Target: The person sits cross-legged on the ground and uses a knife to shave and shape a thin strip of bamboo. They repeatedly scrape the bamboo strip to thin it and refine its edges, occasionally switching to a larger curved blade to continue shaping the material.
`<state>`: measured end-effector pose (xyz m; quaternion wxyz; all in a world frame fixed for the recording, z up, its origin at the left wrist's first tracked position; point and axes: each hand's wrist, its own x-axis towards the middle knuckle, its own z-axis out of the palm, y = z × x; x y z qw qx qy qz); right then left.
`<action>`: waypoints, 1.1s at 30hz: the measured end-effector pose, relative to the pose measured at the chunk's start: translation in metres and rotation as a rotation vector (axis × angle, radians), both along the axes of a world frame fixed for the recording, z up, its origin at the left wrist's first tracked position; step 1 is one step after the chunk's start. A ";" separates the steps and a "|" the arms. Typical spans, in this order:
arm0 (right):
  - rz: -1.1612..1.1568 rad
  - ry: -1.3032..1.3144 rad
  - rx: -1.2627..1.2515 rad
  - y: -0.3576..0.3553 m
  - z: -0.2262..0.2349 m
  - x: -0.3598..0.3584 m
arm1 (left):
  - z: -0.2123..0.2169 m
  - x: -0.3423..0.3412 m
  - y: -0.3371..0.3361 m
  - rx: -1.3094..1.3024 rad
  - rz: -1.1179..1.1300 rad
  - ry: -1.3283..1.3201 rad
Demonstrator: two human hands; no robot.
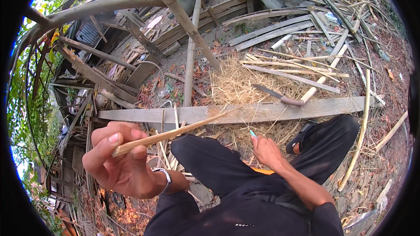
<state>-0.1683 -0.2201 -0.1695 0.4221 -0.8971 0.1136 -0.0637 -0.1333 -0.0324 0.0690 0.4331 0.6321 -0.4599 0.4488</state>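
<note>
My left hand (pixel 120 159), raised at the left, is closed around the near end of a split bamboo stick (pixel 175 131). The stick tapers away to a fine point above the plank. Low over my lap, my right hand (pixel 267 152) is closed on a small slim tool with a light-blue part (pixel 253 134) showing past the fingers; its exact kind is too small to tell. On the long wooden plank (pixel 170 115) in front of me rests a large knife (pixel 280 95) with a dark blade and a brown handle, apart from both hands.
Pale shavings (pixel 240 78) are heaped beyond the plank. Split bamboo strips (pixel 297 67) lie at the far right, beside a long pole (pixel 323 78). Slanting posts (pixel 186 22) stand at the far left. Another pole (pixel 359 140) lies right of my knee.
</note>
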 end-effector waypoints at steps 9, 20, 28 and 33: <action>0.383 -0.438 0.395 0.027 0.184 -0.033 | 0.005 -0.003 -0.002 -0.142 -0.067 0.143; 0.192 -0.220 -0.033 0.019 0.107 -0.011 | 0.004 -0.004 -0.006 -0.224 0.007 0.162; 0.311 -0.420 0.226 0.034 0.171 -0.022 | -0.001 -0.004 -0.012 -0.226 0.037 0.145; 0.138 -0.081 0.011 0.027 0.062 0.018 | -0.004 0.004 0.004 -0.256 0.086 0.101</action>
